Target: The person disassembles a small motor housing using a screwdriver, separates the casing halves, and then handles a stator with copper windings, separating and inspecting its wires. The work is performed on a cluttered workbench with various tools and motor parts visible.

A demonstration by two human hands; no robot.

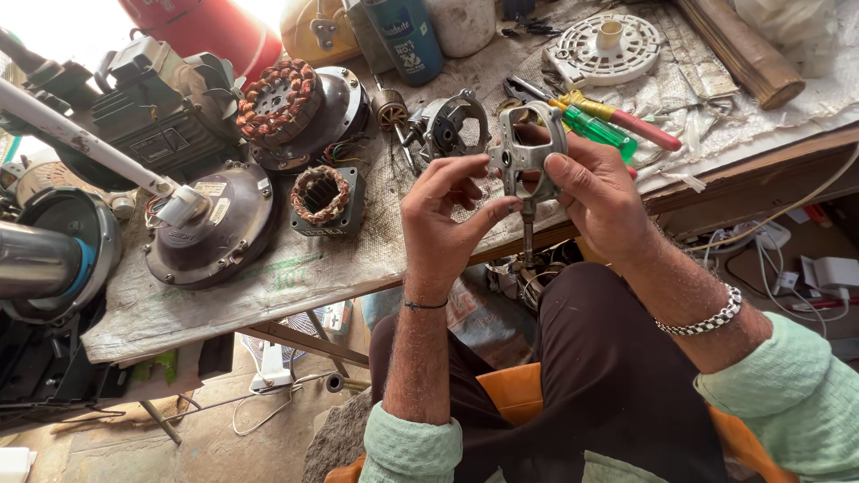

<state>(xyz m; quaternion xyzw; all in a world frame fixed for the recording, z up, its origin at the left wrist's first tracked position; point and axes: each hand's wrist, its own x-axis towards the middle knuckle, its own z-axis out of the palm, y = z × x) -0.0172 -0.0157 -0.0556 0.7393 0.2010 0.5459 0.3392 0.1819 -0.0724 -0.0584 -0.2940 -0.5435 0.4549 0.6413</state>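
A small grey metal motor bracket (pixel 528 148) is held up just in front of the workbench (pixel 268 277) edge, pinched between both hands. The right hand (pixel 599 192) is closed around its right side, thumb pressed on the frame. The left hand (pixel 443 210) is curled, with the shaft below the bracket gripped by its fingertips. Just behind the bracket, on the bench, a green-handled screwdriver (pixel 599 130) is lying, and a copper-wound stator (pixel 322 197) is parked further left.
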